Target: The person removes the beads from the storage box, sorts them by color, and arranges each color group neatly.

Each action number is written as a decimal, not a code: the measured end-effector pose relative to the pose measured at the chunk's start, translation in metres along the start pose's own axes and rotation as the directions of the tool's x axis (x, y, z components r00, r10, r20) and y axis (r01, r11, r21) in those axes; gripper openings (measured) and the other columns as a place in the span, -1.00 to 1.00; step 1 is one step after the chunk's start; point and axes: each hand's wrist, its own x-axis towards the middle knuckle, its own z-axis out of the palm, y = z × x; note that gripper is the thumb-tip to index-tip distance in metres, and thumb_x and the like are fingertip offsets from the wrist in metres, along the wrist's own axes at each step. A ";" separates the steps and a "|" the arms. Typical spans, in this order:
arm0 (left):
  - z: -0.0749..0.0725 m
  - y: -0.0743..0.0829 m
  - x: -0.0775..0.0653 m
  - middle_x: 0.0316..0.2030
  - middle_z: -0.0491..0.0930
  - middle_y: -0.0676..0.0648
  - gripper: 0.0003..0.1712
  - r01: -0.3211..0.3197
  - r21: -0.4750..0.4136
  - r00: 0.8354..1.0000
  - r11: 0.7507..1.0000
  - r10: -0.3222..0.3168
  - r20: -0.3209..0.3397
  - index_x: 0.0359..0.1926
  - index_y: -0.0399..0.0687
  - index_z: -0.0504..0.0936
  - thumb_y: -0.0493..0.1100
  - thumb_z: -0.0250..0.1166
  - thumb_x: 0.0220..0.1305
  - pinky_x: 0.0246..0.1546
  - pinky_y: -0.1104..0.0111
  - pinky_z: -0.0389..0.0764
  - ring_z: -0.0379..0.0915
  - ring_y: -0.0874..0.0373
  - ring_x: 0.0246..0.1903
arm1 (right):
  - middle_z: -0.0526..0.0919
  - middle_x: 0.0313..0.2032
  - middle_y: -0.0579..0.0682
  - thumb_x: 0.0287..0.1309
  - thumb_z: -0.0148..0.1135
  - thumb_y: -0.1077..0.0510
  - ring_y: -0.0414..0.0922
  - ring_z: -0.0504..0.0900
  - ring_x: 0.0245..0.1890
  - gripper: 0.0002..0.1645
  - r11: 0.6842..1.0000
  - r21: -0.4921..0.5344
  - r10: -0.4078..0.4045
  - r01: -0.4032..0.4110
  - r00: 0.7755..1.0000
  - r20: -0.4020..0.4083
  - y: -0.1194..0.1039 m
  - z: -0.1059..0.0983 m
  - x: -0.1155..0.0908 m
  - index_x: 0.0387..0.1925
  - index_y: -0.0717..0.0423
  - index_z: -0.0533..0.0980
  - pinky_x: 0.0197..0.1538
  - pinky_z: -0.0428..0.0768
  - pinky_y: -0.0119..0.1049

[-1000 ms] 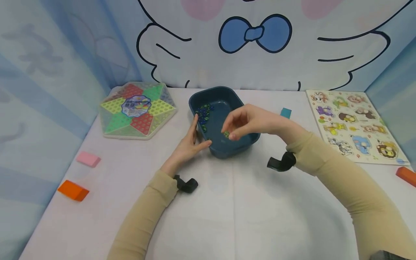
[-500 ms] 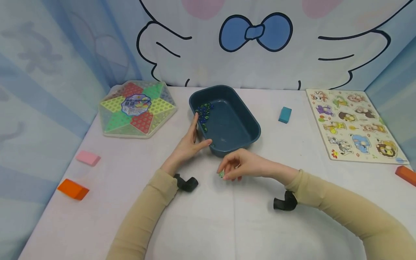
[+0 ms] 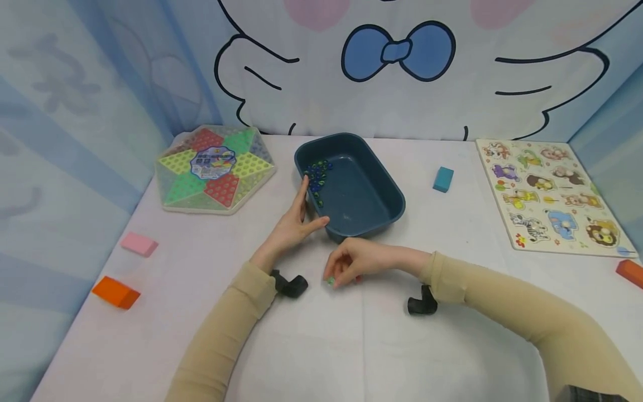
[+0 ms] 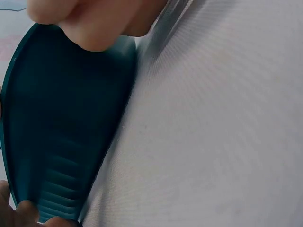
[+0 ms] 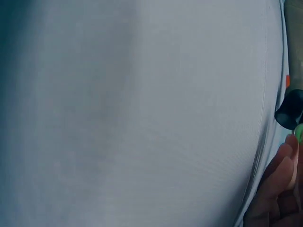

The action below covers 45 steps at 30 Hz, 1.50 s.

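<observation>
My right hand (image 3: 354,259) pinches a small green marble (image 3: 330,281) between thumb and fingertips, low over the white cloth at the near side of the dark blue tub (image 3: 361,190). In the right wrist view this marble (image 5: 299,133) shows at the right edge, beside the fingers (image 5: 279,182). My left hand (image 3: 288,229) rests against the tub's near left corner, fingers extended along its left side and thumb at the front rim. Several dark blue and green marbles (image 3: 317,177) lie inside along the tub's left wall. The tub's ribbed outer wall (image 4: 61,179) fills much of the left wrist view.
A hexagonal star-patterned game board (image 3: 213,170) lies at back left, and an animal puzzle board (image 3: 552,195) at back right. Loose blocks lie about: pink (image 3: 139,244), orange (image 3: 116,292), blue (image 3: 443,179) and red-orange (image 3: 630,272). A printed curtain (image 3: 392,100) stands behind the table.
My right hand has come from above the tub toward me, down to the cloth in front of it and slightly left, with the marble still pinched. The left hand stays at the tub.
</observation>
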 end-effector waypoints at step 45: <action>-0.002 0.029 -0.015 0.44 -0.44 0.05 0.11 0.052 -0.013 0.998 0.999 -0.052 0.030 0.43 0.29 -0.42 -0.06 0.26 0.20 0.40 0.26 -0.06 -0.37 0.07 0.42 | 0.64 -0.27 0.03 0.04 0.33 0.20 -0.17 0.56 -0.41 -0.67 0.985 -0.117 -0.103 0.129 0.973 0.205 -0.061 -0.080 -0.011 -0.12 0.23 0.58 -0.30 0.58 -0.33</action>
